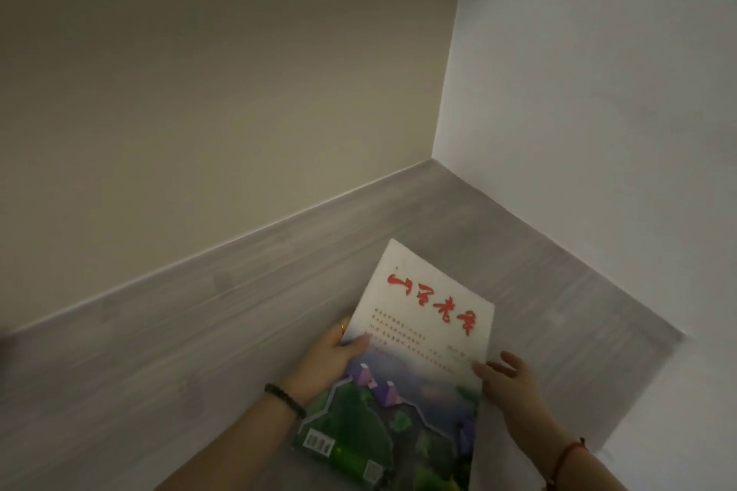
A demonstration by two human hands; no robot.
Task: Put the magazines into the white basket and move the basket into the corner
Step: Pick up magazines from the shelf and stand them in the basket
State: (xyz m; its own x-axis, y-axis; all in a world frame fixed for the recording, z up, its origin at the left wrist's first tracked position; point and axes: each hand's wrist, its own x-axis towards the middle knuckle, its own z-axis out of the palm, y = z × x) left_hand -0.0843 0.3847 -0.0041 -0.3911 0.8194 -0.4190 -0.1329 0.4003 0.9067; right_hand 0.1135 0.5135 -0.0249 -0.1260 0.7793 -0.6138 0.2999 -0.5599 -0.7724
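Note:
A magazine with a white top, red characters and a green and purple landscape picture is held over the grey wood-look floor near the room's corner. My left hand grips its left edge, thumb on the cover, fingers underneath. My right hand touches its right edge with the fingers spread. I cannot tell whether more magazines lie under the top one. No white basket is in view.
Two plain walls meet at the corner beyond the magazine. The grey floor runs along the left wall. A white panel or wall bounds the floor on the right.

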